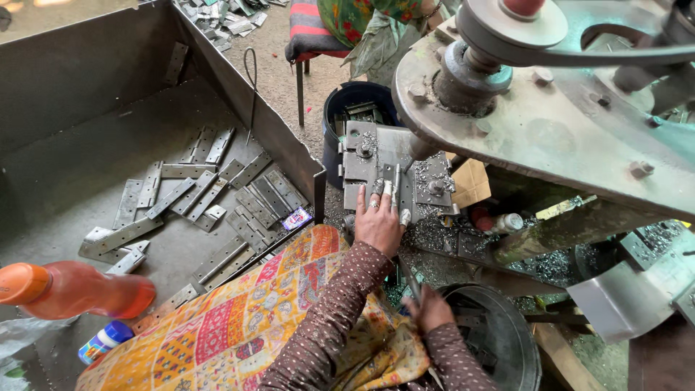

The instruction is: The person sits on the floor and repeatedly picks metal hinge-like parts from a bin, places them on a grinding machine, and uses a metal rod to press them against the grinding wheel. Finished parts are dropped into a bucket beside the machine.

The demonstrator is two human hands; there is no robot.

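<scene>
A flat metal hinge plate (394, 190) is held down on the drill press bed (362, 170) by the left hand (378, 221), its fingers (377, 190) spread flat over the piece, seemingly to keep it from shifting under the spindle (422, 148). The right hand (428, 310) is lowered into a dark metal bowl (499, 340) of parts; whether its fingers pinch anything cannot be told. Finished hinge plates (210, 195) lie scattered in the steel tray (65, 166) alongside.

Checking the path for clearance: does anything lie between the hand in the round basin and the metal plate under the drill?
Yes. The left hand lies flat on the near edge of the plate, between it and the right hand in the basin. Metal shavings also cover the gap.
</scene>
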